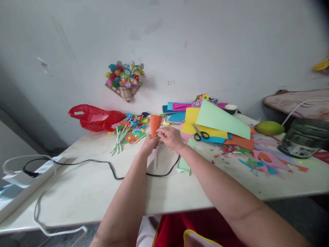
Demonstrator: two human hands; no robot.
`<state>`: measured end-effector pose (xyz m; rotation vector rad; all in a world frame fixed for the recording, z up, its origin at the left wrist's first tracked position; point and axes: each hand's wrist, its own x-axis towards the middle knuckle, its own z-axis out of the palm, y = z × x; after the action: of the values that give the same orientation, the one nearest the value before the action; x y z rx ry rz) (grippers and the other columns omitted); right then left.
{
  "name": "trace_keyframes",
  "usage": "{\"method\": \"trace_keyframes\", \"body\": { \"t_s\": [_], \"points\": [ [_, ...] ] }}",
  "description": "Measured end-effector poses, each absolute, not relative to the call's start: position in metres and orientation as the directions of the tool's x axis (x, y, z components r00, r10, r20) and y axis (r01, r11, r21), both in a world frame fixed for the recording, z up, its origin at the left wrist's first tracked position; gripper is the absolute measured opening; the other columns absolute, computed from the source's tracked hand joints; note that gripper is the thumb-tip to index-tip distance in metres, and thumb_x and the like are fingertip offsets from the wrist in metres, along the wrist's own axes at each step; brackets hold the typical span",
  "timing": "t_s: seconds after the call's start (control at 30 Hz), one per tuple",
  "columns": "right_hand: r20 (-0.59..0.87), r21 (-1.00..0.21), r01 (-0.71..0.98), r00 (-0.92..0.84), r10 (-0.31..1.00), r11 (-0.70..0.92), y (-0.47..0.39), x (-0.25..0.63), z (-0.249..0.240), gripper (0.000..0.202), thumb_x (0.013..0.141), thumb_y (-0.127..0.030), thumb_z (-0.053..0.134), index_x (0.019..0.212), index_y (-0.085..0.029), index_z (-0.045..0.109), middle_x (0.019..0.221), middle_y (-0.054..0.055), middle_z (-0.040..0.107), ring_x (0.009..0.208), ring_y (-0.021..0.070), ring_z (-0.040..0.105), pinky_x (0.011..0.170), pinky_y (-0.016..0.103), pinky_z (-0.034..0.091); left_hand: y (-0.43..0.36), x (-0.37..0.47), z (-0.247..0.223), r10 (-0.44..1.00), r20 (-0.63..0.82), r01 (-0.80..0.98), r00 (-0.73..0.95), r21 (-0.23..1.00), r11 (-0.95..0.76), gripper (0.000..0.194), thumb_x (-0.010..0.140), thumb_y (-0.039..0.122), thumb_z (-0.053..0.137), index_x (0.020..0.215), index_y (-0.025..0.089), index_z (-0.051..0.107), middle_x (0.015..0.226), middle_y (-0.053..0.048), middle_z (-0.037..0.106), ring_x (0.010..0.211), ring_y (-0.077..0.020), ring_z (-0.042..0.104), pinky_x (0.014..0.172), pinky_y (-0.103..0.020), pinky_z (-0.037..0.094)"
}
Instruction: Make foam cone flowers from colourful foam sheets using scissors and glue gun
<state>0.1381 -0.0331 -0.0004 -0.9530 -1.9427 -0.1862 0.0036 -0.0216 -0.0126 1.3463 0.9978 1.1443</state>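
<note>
An orange cone of rolled craft foam or paper (155,123) stands upright, wide end up, over the middle of the table. My left hand (150,144) is closed round its narrow lower end. Against the cone's lower right side, my right hand (170,136) has its fingers bent and pressed together; whether they grip the cone or something small is hidden. Below my hands a pale translucent stick (155,159) points down toward me, its upper end out of sight. Just right of it lies a light green strip (186,161), partly under my right forearm.
Foam flowers (131,138) and pale green stems (119,137) lie left, by a red plastic bag (99,118). Black-handled scissors (199,133) rest on coloured sheets (223,121). Scraps and a glass jar (303,139) are right. A black cord (110,166) crosses from a power strip (48,164).
</note>
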Motion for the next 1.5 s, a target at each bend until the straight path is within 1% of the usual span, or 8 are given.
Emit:
{"method": "trace_keyframes", "body": {
  "t_s": [0.17,0.4,0.6,0.77,0.97,1.13,1.27,1.5],
  "points": [
    [0.740,-0.146,0.742,-0.357,0.570,0.654,-0.032,0.141,0.003,0.018,0.083,-0.019,0.056,0.094,-0.023,0.069,0.087,0.002,0.072,0.084,0.0183,0.060,0.073,0.028,0.040,-0.022,0.004,-0.012,0.979,0.080,0.001,0.189,0.997,-0.082,0.020,0.055,0.024,0.054,0.060,0.021,0.034,0.041,0.010,0.031,0.034,-0.0021,0.021,0.039,-0.019,0.012],
    [0.674,-0.112,0.762,-0.413,0.612,0.637,-0.029,0.146,0.008,0.013,0.084,-0.020,0.057,0.087,-0.020,0.070,0.088,0.004,0.072,0.083,0.0179,0.061,0.072,0.027,0.039,-0.022,0.005,-0.013,0.984,0.082,0.052,0.158,0.994,-0.092,0.018,0.055,0.024,0.054,0.064,0.021,0.039,0.040,0.011,0.031,0.034,-0.0036,0.026,0.039,-0.019,0.014],
    [0.610,-0.079,0.783,-0.451,0.651,0.617,-0.032,0.146,0.013,0.013,0.084,-0.018,0.056,0.082,-0.018,0.069,0.085,0.006,0.072,0.083,0.0186,0.062,0.070,0.027,0.039,-0.020,0.006,-0.014,0.992,0.102,0.219,0.079,0.969,-0.117,0.017,0.059,0.029,0.059,0.067,0.018,0.049,0.040,0.009,0.037,0.036,-0.0058,0.032,0.039,-0.020,0.021],
    [0.603,-0.149,0.815,-0.374,0.704,0.560,-0.033,0.148,0.015,0.013,0.085,-0.020,0.056,0.084,-0.018,0.069,0.087,0.005,0.072,0.083,0.0182,0.063,0.068,0.027,0.037,-0.012,0.004,-0.018,0.986,0.166,0.401,0.007,0.903,-0.155,0.021,0.064,0.034,0.060,0.071,0.015,0.059,0.042,0.007,0.039,0.042,-0.0088,0.038,0.045,-0.022,0.030],
    [0.635,-0.261,0.817,-0.255,0.729,0.514,-0.031,0.150,0.013,0.015,0.087,-0.026,0.056,0.082,-0.019,0.068,0.082,0.004,0.071,0.078,0.0170,0.062,0.065,0.026,0.036,-0.013,0.003,-0.015,0.973,0.230,0.553,-0.022,0.814,-0.180,0.022,0.067,0.038,0.061,0.070,0.016,0.062,0.047,0.003,0.048,0.048,-0.0121,0.047,0.049,-0.023,0.033],
    [0.652,-0.318,0.804,-0.199,0.731,0.502,-0.027,0.150,0.010,0.015,0.087,-0.028,0.057,0.081,-0.020,0.067,0.081,0.003,0.071,0.078,0.0162,0.062,0.065,0.025,0.035,-0.014,0.003,-0.012,0.963,0.269,0.680,-0.031,0.711,-0.177,0.028,0.071,0.046,0.060,0.070,0.017,0.063,0.053,0.000,0.055,0.058,-0.0164,0.054,0.054,-0.025,0.033],
    [0.641,-0.339,0.809,-0.176,0.747,0.481,-0.025,0.151,0.008,0.015,0.087,-0.027,0.056,0.080,-0.020,0.067,0.082,0.003,0.071,0.079,0.0162,0.062,0.065,0.025,0.035,-0.015,0.003,-0.012,0.943,0.334,0.722,-0.001,0.653,-0.231,0.032,0.072,0.051,0.060,0.073,0.019,0.060,0.061,-0.001,0.056,0.063,-0.0165,0.052,0.058,-0.025,0.033],
    [0.651,-0.348,0.814,-0.146,0.745,0.464,-0.022,0.152,0.005,0.016,0.086,-0.028,0.055,0.078,-0.021,0.067,0.080,0.002,0.071,0.079,0.0172,0.062,0.063,0.026,0.036,-0.016,0.003,-0.011,0.935,0.355,0.723,0.018,0.641,-0.258,0.035,0.072,0.057,0.059,0.073,0.022,0.054,0.057,0.002,0.045,0.059,-0.0159,0.044,0.056,-0.025,0.027]
  ]
}}
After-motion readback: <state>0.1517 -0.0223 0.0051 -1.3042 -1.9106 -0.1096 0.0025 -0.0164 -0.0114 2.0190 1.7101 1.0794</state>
